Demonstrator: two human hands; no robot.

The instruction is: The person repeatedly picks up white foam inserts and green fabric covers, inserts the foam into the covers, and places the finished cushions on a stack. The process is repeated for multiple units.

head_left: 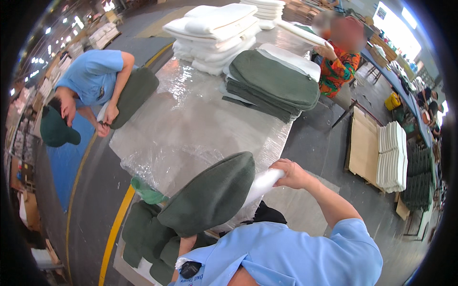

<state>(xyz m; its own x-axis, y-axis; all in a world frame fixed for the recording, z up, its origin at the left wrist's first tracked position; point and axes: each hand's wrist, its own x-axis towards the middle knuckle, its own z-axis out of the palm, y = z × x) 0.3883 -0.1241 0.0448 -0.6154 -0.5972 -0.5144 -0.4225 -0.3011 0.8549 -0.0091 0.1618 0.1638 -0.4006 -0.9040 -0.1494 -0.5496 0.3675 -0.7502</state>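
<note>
A dark green fabric cover [210, 193] is held up in front of me, partly over a white foam pad [263, 185]. My right hand [290, 174] grips the bare end of the pad that sticks out of the cover's right side. Of my left arm, only the forearm [187, 245] shows below the cover. The cover hides my left hand, so its fingers cannot be seen. Below and to the left lie several loose dark green covers [148, 231] in a heap. A green plastic bag [147, 191] is beside them at the table corner.
Before me stands a plastic-wrapped table [191, 121]. Stacks of green-covered pads [274, 78] and white pads [214, 35] stand on its far part. At left, a person in a cap [93, 78] handles a green-covered pad. Another person [338, 66] holds a white pad. A pallet with white pads [392, 155] stands right.
</note>
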